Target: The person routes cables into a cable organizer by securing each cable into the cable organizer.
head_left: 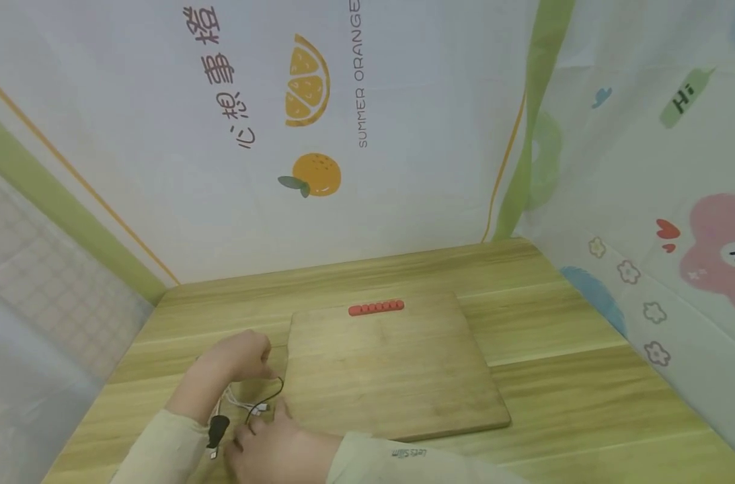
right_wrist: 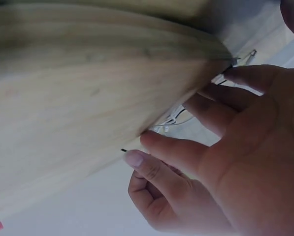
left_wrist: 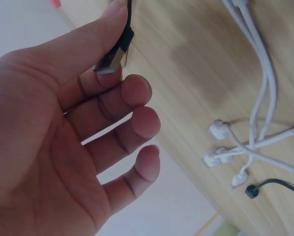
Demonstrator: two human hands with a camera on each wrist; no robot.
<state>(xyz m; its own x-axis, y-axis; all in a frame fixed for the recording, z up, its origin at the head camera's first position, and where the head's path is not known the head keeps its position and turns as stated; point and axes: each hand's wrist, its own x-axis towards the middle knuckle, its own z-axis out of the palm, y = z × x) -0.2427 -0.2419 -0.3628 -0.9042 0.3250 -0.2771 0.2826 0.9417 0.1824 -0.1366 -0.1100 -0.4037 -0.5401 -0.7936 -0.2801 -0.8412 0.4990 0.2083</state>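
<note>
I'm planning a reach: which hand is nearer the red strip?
The left hand, left of the red strip, beside the board; the right hand is farther off, by its near-left corner.

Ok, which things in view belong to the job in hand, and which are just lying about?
In the job:
black cable, pinched by the left hand
white cables, probably, lying near it

Just lying about, it seems:
wooden board
red slotted strip on it, untouched, though it could be a cable holder
</note>
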